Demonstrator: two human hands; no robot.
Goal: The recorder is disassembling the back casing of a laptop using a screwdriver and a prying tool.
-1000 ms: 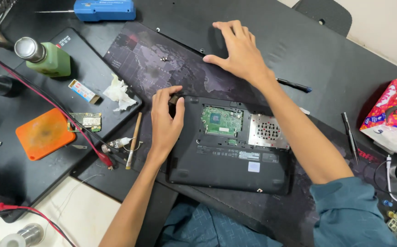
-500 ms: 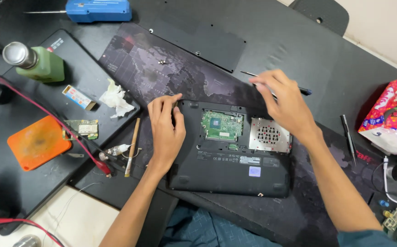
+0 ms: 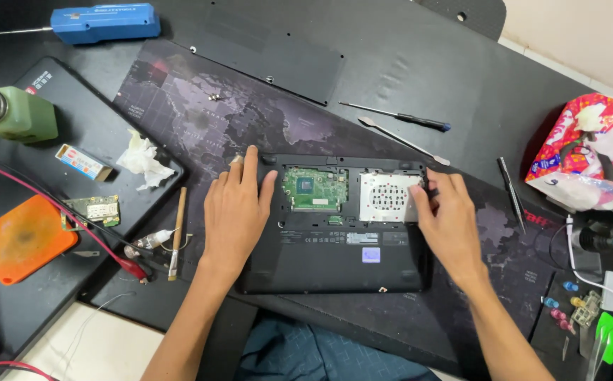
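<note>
laptop (image 3: 334, 240) lies upturned between left hand (image 3: 234, 212), flat and spread, and right hand (image 3: 447, 219), fingertips pinching its edge.

i see a black laptop (image 3: 334, 247) underside, with a green circuit board (image 3: 315, 188) and a silver perforated plate (image 3: 389, 197) exposed. beneath it, the desk mat (image 3: 200, 113) is dark grey with a faint world-map pattern. the tool (image 3: 105, 21) at the top left is blue. the bottle (image 3: 17, 113) is pale green with a silver cap. the pad (image 3: 20, 238) at left is orange. the bag (image 3: 585, 152) at right is red and pink, patterned.
</note>
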